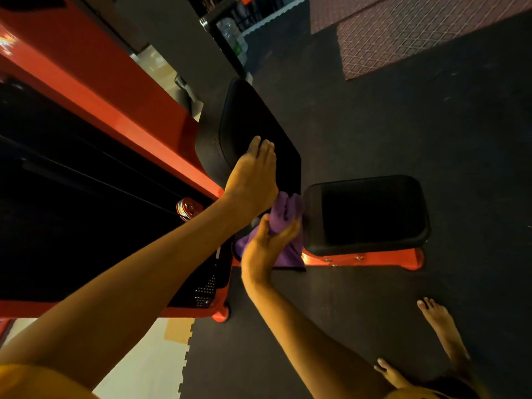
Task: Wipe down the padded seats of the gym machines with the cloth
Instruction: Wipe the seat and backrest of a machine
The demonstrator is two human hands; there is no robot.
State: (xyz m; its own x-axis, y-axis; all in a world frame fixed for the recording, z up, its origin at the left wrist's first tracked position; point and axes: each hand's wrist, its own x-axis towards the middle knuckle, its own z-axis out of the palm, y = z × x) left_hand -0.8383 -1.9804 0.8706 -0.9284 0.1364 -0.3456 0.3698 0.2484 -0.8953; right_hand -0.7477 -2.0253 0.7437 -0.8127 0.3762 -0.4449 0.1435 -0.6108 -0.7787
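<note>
A black padded seat (pixel 371 211) sits on an orange frame at centre right. Behind it, a black padded back rest (pixel 250 122) rises toward the orange machine. My left hand (pixel 254 174) lies flat against the lower back rest, its fingers straight. My right hand (pixel 267 243) grips a purple cloth (pixel 285 214) bunched at the seat's left edge, in the gap between seat and back rest. Part of the cloth hangs down below my hand.
The orange machine body (pixel 109 90) with its dark weight stack fills the left. The orange base bar (pixel 374 259) runs under the seat. My bare feet (pixel 440 323) stand on the dark rubber floor at lower right. A red patterned mat (pixel 417 33) lies at the top right.
</note>
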